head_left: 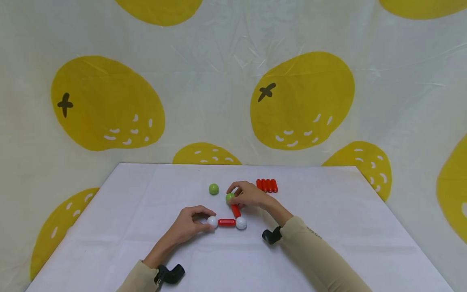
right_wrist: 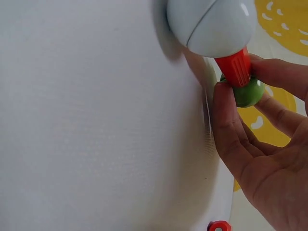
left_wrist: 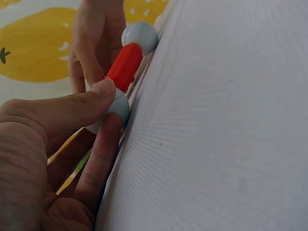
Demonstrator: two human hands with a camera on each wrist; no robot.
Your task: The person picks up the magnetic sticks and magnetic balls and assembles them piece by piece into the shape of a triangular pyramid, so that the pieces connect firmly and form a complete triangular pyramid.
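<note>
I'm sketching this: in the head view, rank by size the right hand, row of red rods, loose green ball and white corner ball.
1. Right hand
2. Row of red rods
3. White corner ball and loose green ball, unranked: the white looks slightly larger but sits nearer the camera.

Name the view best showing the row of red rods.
Head view: all four red rods show side by side. Right wrist shows perhaps one's end, at its bottom edge; left wrist, none of them.
</note>
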